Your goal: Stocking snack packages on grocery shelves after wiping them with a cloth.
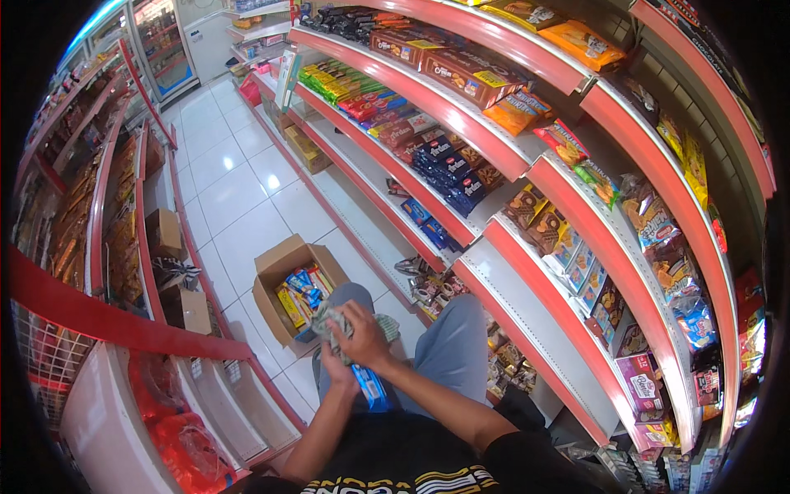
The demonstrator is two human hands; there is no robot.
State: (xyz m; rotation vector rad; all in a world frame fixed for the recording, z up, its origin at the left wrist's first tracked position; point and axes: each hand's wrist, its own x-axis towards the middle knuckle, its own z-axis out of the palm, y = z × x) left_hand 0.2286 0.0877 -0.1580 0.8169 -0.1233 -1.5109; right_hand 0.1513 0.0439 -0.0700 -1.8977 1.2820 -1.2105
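Low in the middle of the head view, both hands are together over my bent knees. My right hand (364, 333) presses a crumpled green checked cloth (333, 321), its loose end hanging over my knee. My left hand (339, 367) is beneath, around a blue snack packet (370, 389) whose lower end sticks out below the wrists; the cloth hides its upper end. Just beyond the hands, an open cardboard box (271, 315) on the floor holds blue, yellow and red snack packs (295, 296).
Red-edged shelves (506, 302) with biscuits and wafers rise on the right. White tiled floor (234, 197) runs along the aisle to a glass-door fridge (163, 46). Left are more shelves, small cartons (163, 233) and a red rail (123, 321).
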